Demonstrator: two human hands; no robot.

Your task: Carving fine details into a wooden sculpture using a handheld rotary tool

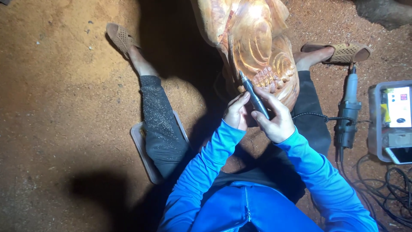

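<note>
1. Clearly, the biggest thing is the wood carving (253, 38) in the upper middle of the frame, standing on the sawdust floor (64, 107) between the person's legs. It looks heavy and stiff; I judge it needs steadying by its broad body, not by its thin carved ridges, which may chip.
2. A grey power tool (348, 109) lies at the right of the frame, and just beside it is a grey box (377, 124) with a phone (401, 154).
3. The right hand (277, 120) is closed around a thin carving pen (254, 96), held like a pencil at its middle; the tip touches the carving. It seems light, rigid and a little slippery.
4. The left hand (237, 112) has its fingers curled against the pen's side and supports it.
</note>
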